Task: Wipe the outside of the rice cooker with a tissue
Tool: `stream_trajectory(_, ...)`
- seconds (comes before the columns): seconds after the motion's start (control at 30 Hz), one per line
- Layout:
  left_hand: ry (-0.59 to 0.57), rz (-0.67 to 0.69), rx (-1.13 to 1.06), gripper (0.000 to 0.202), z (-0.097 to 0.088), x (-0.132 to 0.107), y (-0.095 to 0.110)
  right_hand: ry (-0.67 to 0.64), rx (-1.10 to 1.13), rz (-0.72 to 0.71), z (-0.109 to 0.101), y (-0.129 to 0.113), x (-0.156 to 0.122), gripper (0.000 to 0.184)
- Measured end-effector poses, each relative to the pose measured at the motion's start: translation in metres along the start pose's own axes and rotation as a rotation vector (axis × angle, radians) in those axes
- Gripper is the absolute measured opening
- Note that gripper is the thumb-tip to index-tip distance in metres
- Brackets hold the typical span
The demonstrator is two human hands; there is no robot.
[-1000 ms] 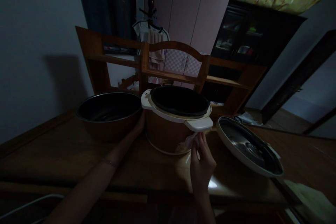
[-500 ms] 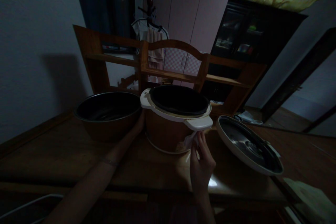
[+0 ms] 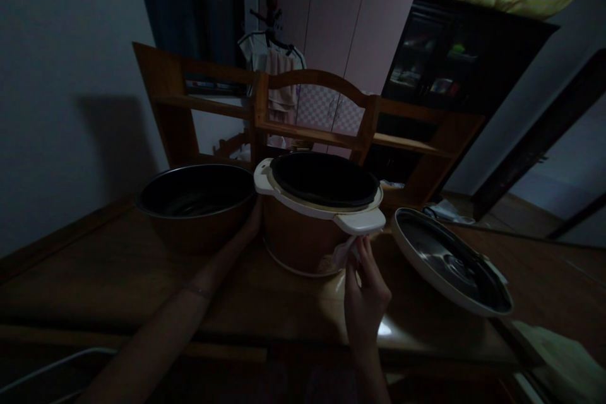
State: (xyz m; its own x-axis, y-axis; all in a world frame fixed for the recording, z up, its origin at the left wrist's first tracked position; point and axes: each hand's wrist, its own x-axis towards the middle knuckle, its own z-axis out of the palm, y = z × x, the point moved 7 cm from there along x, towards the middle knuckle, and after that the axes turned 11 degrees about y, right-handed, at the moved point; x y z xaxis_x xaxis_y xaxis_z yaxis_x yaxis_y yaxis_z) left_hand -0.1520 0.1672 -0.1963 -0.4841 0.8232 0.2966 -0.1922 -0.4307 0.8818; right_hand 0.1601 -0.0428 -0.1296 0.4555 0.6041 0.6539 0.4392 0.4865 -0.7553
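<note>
A pressure-cooker-like pot body (image 3: 298, 233), brown with white side handles and a dark interior, stands upright in front of me. My right hand (image 3: 364, 284) pinches a crumpled white cloth or tissue (image 3: 341, 252), pressed to the cooker's lower right side beneath the handle (image 3: 362, 221). Against the cooker's left side, under its other handle, rests my left hand (image 3: 252, 224); its fingers are hidden. Close beside that hand, on the left, sits a wide dark inner pot (image 3: 199, 227). A round lid (image 3: 449, 265) lies tilted at the right with its metal inside facing up.
Everything stands on a wooden desk (image 3: 227, 315) with a raised wooden shelf frame (image 3: 312, 132) along its back. A pale cloth or bag (image 3: 563, 353) lies at the lower right. The wall (image 3: 61, 158) borders the left side. The room is dim.
Hardly anything differs. The view has shifted very slightly; both hands, the cloth and the pots keep their places.
</note>
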Motion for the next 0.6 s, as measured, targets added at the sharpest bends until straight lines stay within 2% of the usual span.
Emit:
stream_trajectory(0.33,0.010,-0.016,-0.048,0.054,-0.004,0.008,-0.008,0.003,-0.014,-0.031,-0.001,-0.005,0.002,0.040)
stream_trajectory(0.6,-0.009,-0.043,-0.057,0.054,-0.002,0.002,-0.007,-0.008,-0.023,-0.036,-0.001,-0.003,0.001,0.042)
